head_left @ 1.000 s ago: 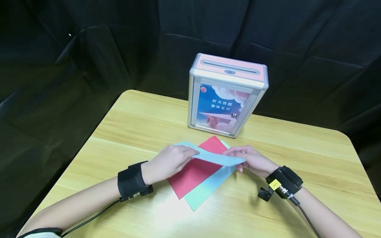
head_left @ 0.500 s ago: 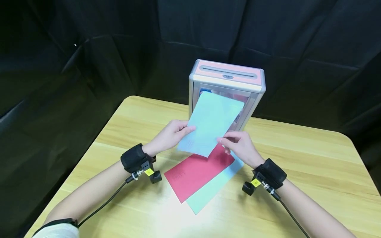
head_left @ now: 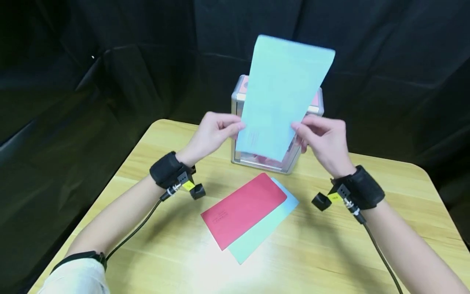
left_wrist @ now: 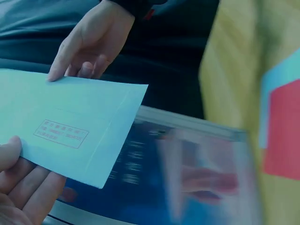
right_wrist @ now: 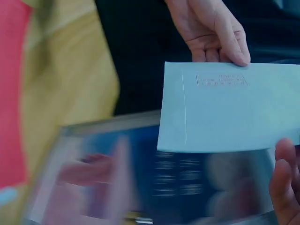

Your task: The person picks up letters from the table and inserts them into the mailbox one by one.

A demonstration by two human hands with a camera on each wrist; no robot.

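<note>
Both forearms are rising from the lower corners of the head view, wrists bent upward, each wearing a black strap with a small camera hanging under it. The left hand is sitting left of center, fingers curled in, thumb and fingertips pinching the left edge of the light blue envelope. The right hand is mirroring it right of center, fingers bent and pinching the envelope's right edge. So 2 hands are clamping 1 envelope, low on its sides.

The envelope is standing tall in the upper middle of the frame, slightly tilted, its top corner leaning toward the upper right. It is plain pale blue with a small printed box near its lower left corner; the left wrist view is showing that box in red outline, and the right wrist view is catching it too. The envelope is being held in the air in front of the mailbox, covering most of it.

Down in the lower middle, a red envelope is lying on the wooden table, overlapping a second pale blue envelope underneath it. Black cloth is filling the background.
</note>
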